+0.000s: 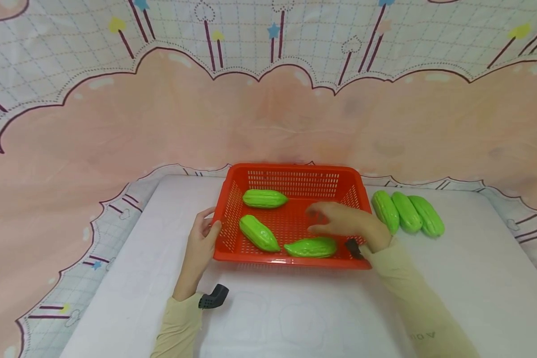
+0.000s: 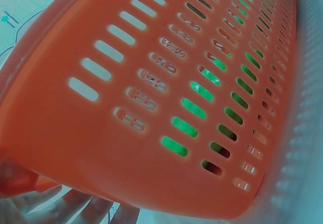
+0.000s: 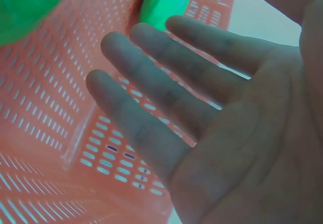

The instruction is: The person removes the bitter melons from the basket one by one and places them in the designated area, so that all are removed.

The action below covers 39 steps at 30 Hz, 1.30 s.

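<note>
A red plastic basket (image 1: pixel 295 265) holds three green bitter melons: one at the back left (image 1: pixel 264 199), one slanting at the front left (image 1: pixel 259 233) and one at the front middle (image 1: pixel 312 247). My left hand (image 1: pixel 202 242) grips the basket's left rim; in the left wrist view its fingers (image 2: pixel 75 206) show beyond the rim. Over the right part of the basket reaches my right hand (image 1: pixel 340 219), fingers spread and holding nothing. Its bare palm (image 3: pixel 237 123) faces the right wrist view, apart from a bitter melon (image 3: pixel 166 2).
Right of the basket, three more bitter melons lie side by side on the white table: left (image 1: pixel 386 212), middle (image 1: pixel 406 212) and right (image 1: pixel 427 216). A patterned cloth (image 1: pixel 250 114) rises behind the table. Dark devices sit at both wrists.
</note>
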Available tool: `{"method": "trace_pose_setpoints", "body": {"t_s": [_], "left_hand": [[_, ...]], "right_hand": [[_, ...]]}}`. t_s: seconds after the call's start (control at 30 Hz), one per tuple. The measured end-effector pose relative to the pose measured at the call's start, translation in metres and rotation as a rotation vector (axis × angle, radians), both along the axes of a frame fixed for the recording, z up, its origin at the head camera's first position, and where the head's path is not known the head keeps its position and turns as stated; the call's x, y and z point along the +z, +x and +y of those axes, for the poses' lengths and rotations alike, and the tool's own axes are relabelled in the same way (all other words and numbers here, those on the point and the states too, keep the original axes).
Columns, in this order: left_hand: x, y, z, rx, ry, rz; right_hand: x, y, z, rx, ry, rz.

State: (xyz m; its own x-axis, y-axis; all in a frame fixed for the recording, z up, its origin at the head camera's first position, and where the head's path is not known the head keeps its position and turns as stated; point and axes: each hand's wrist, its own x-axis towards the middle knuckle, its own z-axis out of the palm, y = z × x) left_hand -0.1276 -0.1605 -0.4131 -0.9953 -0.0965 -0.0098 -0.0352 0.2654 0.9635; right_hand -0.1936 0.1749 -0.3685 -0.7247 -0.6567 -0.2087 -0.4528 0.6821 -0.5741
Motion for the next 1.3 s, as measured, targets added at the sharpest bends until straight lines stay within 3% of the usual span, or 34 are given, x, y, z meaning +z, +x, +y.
{"method": "trace_pose_setpoints", "body": {"t_s": [0.17,1.3], "left_hand": [[-0.001,0.0,-0.0003,0.0,-0.006,-0.001],[-0.0014,-0.001,-0.0004,-0.005,-0.001,0.002]], "right_hand": [[-0.0011,-0.0003,-0.0014,0.001,0.024,-0.052],[-0.0081,-0.0025,-0.0099,0.114,0.169,-0.156]]}}
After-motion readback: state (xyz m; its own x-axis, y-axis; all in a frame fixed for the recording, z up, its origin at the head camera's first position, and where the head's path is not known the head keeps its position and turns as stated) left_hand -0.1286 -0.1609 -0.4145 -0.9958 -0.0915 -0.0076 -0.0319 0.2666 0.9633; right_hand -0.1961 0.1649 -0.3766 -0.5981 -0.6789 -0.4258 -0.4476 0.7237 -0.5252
